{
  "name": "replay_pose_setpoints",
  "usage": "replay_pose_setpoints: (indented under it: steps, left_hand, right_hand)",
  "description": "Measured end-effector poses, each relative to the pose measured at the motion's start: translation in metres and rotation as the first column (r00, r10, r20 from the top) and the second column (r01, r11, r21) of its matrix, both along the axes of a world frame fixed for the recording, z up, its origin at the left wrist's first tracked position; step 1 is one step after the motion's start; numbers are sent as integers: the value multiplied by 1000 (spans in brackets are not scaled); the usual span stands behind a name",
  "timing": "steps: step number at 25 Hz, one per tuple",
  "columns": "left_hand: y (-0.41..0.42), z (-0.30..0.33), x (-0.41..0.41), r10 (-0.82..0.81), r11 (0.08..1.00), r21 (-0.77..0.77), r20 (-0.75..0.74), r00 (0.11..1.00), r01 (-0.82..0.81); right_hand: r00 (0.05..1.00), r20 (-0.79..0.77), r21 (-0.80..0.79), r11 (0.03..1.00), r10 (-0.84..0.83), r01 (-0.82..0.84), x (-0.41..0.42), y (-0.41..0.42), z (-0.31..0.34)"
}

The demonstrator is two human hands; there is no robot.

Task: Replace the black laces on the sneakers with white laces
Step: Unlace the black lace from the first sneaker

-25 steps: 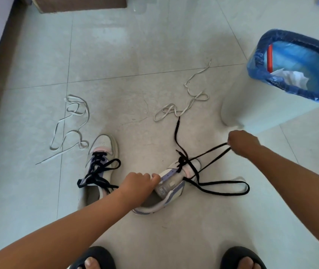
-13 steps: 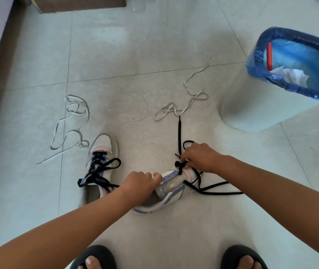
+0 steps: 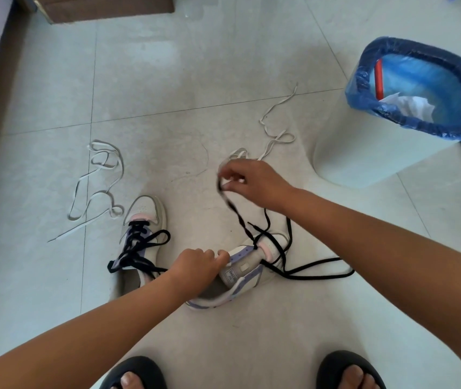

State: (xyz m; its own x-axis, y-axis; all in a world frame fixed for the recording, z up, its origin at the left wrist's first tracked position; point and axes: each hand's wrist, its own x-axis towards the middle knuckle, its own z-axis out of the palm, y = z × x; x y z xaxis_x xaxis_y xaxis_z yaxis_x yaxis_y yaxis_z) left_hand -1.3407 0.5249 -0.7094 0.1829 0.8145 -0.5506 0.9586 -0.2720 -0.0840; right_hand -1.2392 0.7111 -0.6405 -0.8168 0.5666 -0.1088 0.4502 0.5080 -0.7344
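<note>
The black lace of the right sneaker is being drawn out of the eyelets. Only the lowest rows near the toe are seen to hold it; the rest lies in slack loops on the floor beside the shoe. This sneaker lies tilted near the middle of the floor, in front of the person's feet. One strand is pinched between the thumb and curled fingers of the right hand, which is raised above and beyond the toe. The sneaker is steadied at its collar and tongue by the left hand, whose fingers are curled round the upper.

The left sneaker stands just beside it, toward the floor's left side, and is laced in black, loosely, with the ends undone. Two white laces are lying loose: one farther left, the other beyond the right hand, partly hidden by it, near the bin at the right edge.

The step in hand is judged to be the stripping of the first shoe, so the task is at an early stage. For the next move, the strand must be pulled clear of the last eyelets while the shoe is held down, then the nearby white lace is to be picked up.
</note>
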Motion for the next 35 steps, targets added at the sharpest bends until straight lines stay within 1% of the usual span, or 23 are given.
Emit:
replay_pose_setpoints:
  steps: [1,2,3,4,5,6,7,8,11,13,15,16,18,20,22,23,24,26,27,29,30,32,35]
  left_hand:
    - [-1,0,0,4,1000,0,-2,1000,-4]
    - [-1,1,1,8,1000,0,0,1000,-8]
    - [-2,0,1,14,1000,2,5,1000,-14]
    - [-2,-1,0,18,1000,4,12,1000,-18]
    - [-1,-1,0,19,1000,3,19,1000,-19]
    - [0,-1,0,16,1000,-3,22,1000,-16]
    - [1,-1,0,14,1000,-11,21,1000,-13]
    - [1,-1,0,14,1000,-15,20,1000,-14]
    - [1,1,-1,31,999,-12,22,999,-31]
    - [0,2,0,29,1000,-14,25,999,-28]
    - [-2,4,1,32,999,-24,30,999,-31]
    - [-3,5,1,37,999,-30,30,999,-36]
    - [-5,6,0,47,998,-34,29,998,-46]
    - [-6,7,-1,55,998,-45,29,998,-53]
    - [-6,8,-2,46,998,-52,21,999,-44]
    - [-6,8,-2,34,998,-51,16,999,-33]
    - [-6,8,-2,21,999,-50,13,1000,-20]
    - [-5,7,-1,6,999,-51,11,1000,-5]
    - [-5,7,-1,2,999,-50,12,1000,-2]
    - [-5,8,-2,0,999,-48,9,1000,1]
    - [-5,8,-2,-1,999,-44,8,1000,1]
    - [-6,7,-1,-2,999,-42,9,1000,3]
    - [-6,6,-2,-3,999,-37,17,1000,4]
  right_hand:
    - [1000,-7,-97,995,1,-2,-2,-7,-1]
    - [997,69,-149,989,24,-14,2,-11,-5]
    - [973,210,-147,987,92,-62,12,-11,-14]
    - [901,393,-137,981,183,-139,23,-9,-23]
    - [790,559,-151,967,254,-204,34,-9,-32]
    - [691,658,-175,954,298,-245,42,-10,-38]
    - [637,703,-186,946,317,-266,46,-12,-43]
    - [621,716,-167,942,318,-290,45,-13,-47]
    - [646,693,-78,924,321,-375,43,-18,-53]
    - [690,652,-56,928,314,-369,47,-15,-53]
    - [716,654,32,936,245,-349,55,-3,-48]
    - [712,680,130,926,176,-354,60,9,-44]
    - [686,726,372,866,-47,-334,75,41,-32]
    - [654,674,591,781,-342,-200,97,68,-20]
    - [545,646,682,725,-534,-97,109,74,-18]
    - [490,689,658,744,-533,-116,106,68,-21]
    - [487,746,589,792,-455,-161,99,56,-26]
    - [619,779,322,911,-99,-259,77,24,-36]
    - [684,724,154,945,90,-287,68,7,-37]
    - [708,641,-95,946,296,-309,55,-14,-41]
    - [681,655,-144,939,327,-312,52,-17,-45]
    - [613,719,-140,933,326,-332,51,-20,-49]
    - [617,712,-85,914,334,-398,55,-18,-52]
